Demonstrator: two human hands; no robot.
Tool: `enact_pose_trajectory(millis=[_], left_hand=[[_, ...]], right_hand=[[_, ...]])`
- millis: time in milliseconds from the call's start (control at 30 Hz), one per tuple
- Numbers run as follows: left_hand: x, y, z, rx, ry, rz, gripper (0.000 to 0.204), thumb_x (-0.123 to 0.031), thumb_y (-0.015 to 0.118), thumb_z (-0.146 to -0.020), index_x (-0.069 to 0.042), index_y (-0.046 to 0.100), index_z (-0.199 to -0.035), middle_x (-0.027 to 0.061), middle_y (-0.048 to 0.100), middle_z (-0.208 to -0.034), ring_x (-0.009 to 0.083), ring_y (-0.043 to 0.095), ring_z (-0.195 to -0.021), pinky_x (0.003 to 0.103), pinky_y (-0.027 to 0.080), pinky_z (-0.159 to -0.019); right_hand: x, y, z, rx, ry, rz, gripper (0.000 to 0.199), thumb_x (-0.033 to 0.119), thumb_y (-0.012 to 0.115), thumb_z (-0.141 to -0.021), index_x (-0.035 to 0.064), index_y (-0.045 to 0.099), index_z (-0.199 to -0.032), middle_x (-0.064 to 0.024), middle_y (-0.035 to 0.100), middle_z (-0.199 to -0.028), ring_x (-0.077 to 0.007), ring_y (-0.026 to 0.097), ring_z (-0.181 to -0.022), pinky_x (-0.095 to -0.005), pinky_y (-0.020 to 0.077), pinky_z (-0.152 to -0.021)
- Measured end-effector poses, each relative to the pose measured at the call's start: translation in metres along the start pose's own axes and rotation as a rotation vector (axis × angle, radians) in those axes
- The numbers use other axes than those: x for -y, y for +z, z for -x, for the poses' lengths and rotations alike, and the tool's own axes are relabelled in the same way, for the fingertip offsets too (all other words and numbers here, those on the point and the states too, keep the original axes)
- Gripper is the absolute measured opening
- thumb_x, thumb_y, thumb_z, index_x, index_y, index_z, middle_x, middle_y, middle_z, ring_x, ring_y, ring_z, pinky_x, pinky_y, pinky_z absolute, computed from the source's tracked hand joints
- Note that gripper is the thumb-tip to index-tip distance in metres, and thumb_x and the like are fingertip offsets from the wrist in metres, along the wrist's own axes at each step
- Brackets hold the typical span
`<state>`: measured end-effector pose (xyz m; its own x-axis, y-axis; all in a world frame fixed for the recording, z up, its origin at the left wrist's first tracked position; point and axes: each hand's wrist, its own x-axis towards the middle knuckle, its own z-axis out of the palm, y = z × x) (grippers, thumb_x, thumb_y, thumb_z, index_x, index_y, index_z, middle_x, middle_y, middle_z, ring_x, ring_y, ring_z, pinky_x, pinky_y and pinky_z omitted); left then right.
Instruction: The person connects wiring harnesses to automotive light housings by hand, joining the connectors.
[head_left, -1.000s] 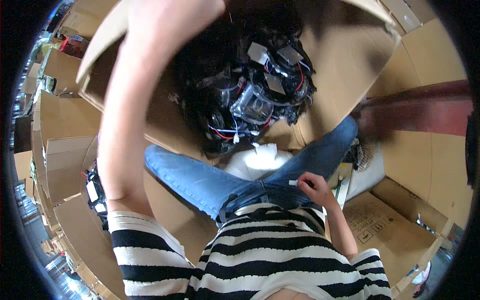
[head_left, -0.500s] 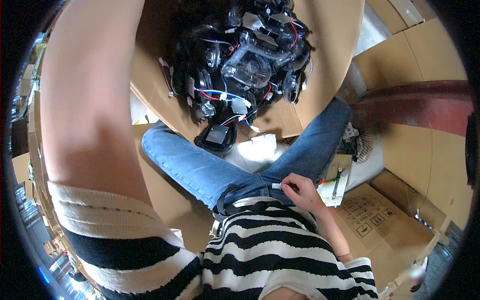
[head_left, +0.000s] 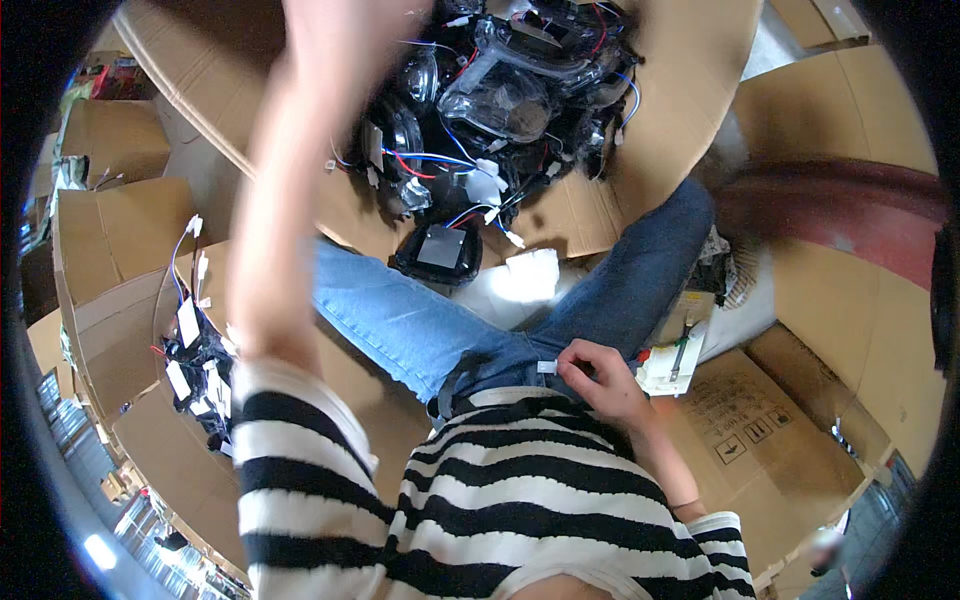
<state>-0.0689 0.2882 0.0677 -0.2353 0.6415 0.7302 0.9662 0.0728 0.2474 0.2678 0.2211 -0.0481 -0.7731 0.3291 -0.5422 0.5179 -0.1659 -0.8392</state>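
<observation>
My left arm stretches across the large open cardboard box, and my left hand is at the top edge of the head view, smeared by motion; its fingers cannot be made out. Beside it is a pile of black lamp units with clear lenses, red, blue and white wires and white connectors. One black lamp unit with a grey square label lies at the box's near edge, by my knee. In my lap, my right hand is closed in a pinch on a small white label.
On the left, a second cardboard box holds black parts with wires and white labels. A flattened printed carton lies at right, near a white card with a dark tool-like shape. A dark red beam runs along the right side.
My left arm has swung from the left side up and over the big box, uncovering the second box of wired parts. My right hand stays in my lap with the label.
</observation>
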Motion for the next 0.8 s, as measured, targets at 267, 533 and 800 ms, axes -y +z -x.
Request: enact_pose_trajectory(millis=[267,533,800], left_hand=[[0.0,0.075,0.28,0.924,-0.637,0.027,0.02,-0.017,0.052,-0.076,-0.003,0.06,-0.088,0.014,0.06,-0.084,0.029,0.059,-0.077,0.035,0.046,-0.069],[0.02,0.123,0.326,1.316,-0.78,-0.275,0.024,-0.019,0.047,-0.075,-0.003,0.055,-0.092,0.0147,0.061,-0.089,0.0268,0.059,-0.086,0.039,0.041,-0.078],[-0.031,0.036,0.262,0.724,-0.497,0.022,0.01,-0.014,0.059,-0.069,-0.005,0.054,-0.071,0.0067,0.058,-0.078,0.0223,0.055,-0.077,0.036,0.033,-0.082]], right_hand=[[0.006,0.001,-0.019,0.119,-0.022,0.039,0.012,0.01,0.052,-0.079,-0.0014,0.054,-0.078,-0.0046,0.052,-0.067,-0.0078,0.045,-0.06,-0.0219,0.0376,-0.053],[0.013,0.0,-0.017,0.097,0.0,0.064,0.013,0.011,0.052,-0.079,-0.0017,0.054,-0.079,-0.006,0.053,-0.068,-0.0093,0.046,-0.061,-0.0228,0.0386,-0.055],[0.018,-0.01,-0.019,0.087,-0.028,0.07,0.013,0.011,0.052,-0.078,-0.001,0.055,-0.078,-0.0087,0.053,-0.068,-0.0143,0.05,-0.059,-0.0262,0.0402,-0.054]])
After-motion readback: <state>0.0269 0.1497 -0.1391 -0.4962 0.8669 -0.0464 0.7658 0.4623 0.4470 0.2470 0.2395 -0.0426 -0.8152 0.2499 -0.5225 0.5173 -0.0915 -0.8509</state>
